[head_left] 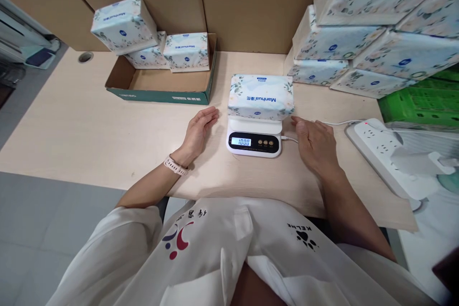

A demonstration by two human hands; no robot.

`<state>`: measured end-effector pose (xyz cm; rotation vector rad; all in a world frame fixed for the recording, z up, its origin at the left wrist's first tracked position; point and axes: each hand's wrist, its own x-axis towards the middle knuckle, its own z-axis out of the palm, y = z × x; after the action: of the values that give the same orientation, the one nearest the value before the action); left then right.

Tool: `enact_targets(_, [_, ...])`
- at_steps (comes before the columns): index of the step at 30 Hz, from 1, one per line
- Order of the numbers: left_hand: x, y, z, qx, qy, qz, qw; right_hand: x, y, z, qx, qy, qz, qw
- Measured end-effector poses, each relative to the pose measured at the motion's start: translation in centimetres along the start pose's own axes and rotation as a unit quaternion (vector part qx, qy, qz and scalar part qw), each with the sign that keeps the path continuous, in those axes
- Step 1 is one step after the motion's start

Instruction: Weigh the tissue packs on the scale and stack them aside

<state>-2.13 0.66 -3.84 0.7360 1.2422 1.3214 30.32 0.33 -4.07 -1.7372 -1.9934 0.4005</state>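
Observation:
A white kitchen scale (234, 150) sits on the table with a floral tissue pack (261, 98) lying on its platform. Its lit display (241, 142) appears to read 100.0. To the left of the scale, my left hand (200, 130) rests on the tabletop with fingers stretched out, holding nothing. My right hand (316, 146) lies to the right, near the pack and the scale's cable (291, 139). Its fingers are extended, partly hidden behind the thumb, and nothing shows in it. Neither hand touches the pack.
At the back left, a green cardboard tray (158, 96) holds several tissue packs (188, 52). More tissue packs (333, 48) are stacked at the back right, beside a green plastic crate (416, 105). A white power strip (383, 146) with a plug and cables lies at the right.

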Motion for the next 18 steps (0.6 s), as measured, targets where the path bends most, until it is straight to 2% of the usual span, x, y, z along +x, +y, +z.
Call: enact_targets(18, [0.16,-0.15,-0.12,-0.007,-0.005,-0.003,1.0,-0.04,0.05,-0.04,0.0,-0.003,-0.01,1.0])
